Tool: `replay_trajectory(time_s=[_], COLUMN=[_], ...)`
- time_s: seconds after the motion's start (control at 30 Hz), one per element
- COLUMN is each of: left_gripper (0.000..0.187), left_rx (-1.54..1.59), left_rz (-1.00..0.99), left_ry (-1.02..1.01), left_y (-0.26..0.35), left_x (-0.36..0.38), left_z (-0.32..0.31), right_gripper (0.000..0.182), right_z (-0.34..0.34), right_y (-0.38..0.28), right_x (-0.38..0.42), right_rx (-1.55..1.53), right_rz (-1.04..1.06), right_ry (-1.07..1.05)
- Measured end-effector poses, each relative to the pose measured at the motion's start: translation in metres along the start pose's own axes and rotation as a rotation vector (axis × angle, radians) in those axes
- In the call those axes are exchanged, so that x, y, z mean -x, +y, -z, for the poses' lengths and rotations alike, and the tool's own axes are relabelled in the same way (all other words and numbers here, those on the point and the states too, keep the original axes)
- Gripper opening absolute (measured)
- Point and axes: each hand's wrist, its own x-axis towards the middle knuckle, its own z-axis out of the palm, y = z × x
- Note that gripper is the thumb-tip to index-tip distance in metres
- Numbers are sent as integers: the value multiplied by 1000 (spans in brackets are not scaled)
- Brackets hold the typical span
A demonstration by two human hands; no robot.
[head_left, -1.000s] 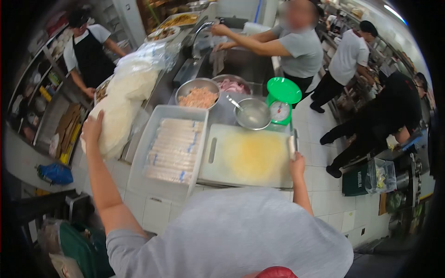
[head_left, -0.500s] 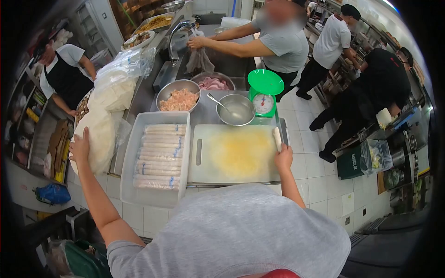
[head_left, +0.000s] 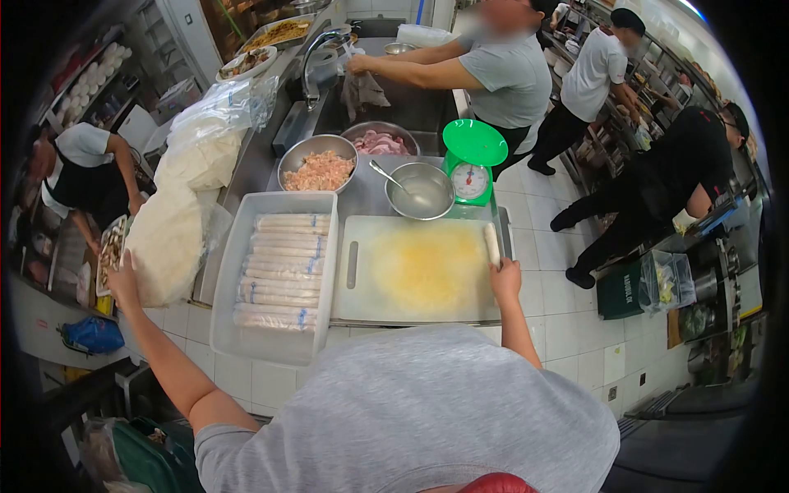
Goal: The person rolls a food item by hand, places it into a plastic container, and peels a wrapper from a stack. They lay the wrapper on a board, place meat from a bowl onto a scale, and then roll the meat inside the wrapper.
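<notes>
My left hand (head_left: 125,286) touches the left edge of a stack of thin, pale round wrappers (head_left: 168,246), its visible fingers stretched out. Part of the stack lies under clear plastic. On the right, my right hand (head_left: 505,281) is closed around the lower end of a slim whitish roll (head_left: 492,244) at the right edge of the cutting board (head_left: 362,308). A yellow smear covers the board's middle. Between my hands stands a translucent plastic tub (head_left: 226,333) holding several long pale rolls (head_left: 283,263) with blue-marked wrapping.
Behind the board are a steel bowl with liquid and a spoon (head_left: 420,191), a bowl of minced pinkish filling (head_left: 319,170), sliced meat (head_left: 382,141) and a green scale (head_left: 472,160). One person works at the sink (head_left: 394,90); another holds a food tray (head_left: 111,251) at left.
My left hand has slid left and down to the wrapper stack's edge. My right hand stays at the roll. The person at left has bent lower, and their tray shows beside my left hand.
</notes>
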Motion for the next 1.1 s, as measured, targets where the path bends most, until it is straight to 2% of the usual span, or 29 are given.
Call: replay_trajectory(time_s=[0.03,0.1,0.13,0.23,0.33,0.43,0.53,0.73,0.83,0.93,1.03,1.1], left_gripper=[82,83,79,73,67,62,59,52,50,49,48,46], left_rx=[-62,-68,-124,-175,-311,-367,-262,-191,-166,-67,-99,-195], left_rz=[-3,7,71,26,-9,56,95,154,-26,-60,80,91], left_ry=[-3,-167,-183,-68,135,131,145,-34,66,-5,-42,-87], left_y=[-9,-34,-21,22,59,81,53,42,28,28,40,44], left_x=[3,-10,0,35,64,79,65,57,38,20,11,8], left_z=[-3,-16,-7,23,41,53,37,48,37,29,29,33], right_gripper=[34,33,34,37,39,39,38,42,39,37,37,36], right_z=[1,2,0,-3,4,1,-2,12,12,13,4,3], right_y=[-1,-5,-6,-10,-27,-34,-32,-16,-11,-13,-8,-8], right_x=[2,6,7,11,15,20,21,7,9,12,7,0], right_rx=[1,2,-25,-110,-177,-156,-98,17,-13,-65,-71,-79], right_rz=[8,23,48,89,81,110,121,37,97,159,134,63], right_ry=[8,25,31,12,-42,5,41,9,-31,-20,1,4])
